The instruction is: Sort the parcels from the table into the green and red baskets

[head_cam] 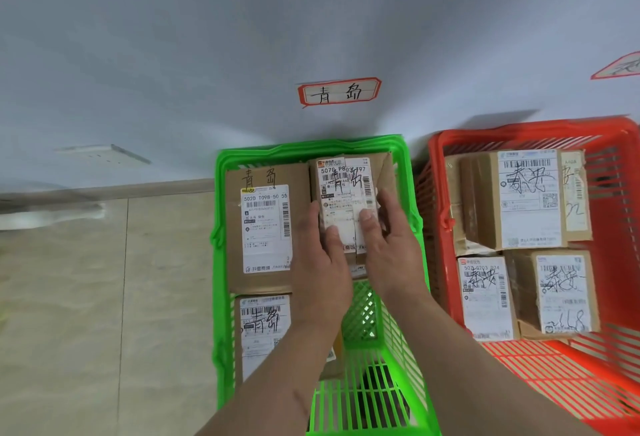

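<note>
Both hands, left hand (320,262) and right hand (389,245), clamp their fingers (367,221) around a small parcel (343,193) inside the green basket (221,228).

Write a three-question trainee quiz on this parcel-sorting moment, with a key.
1. True or false: both hands hold one small parcel over the green basket.
2. Which basket stands on the right: A) green, B) red, C) blue?
3. Fill in: a sign with a red border hangs on the wall above the ____ basket.

Key:
1. True: the left hand and right hand grip its sides.
2. B, the red basket.
3. green
</note>
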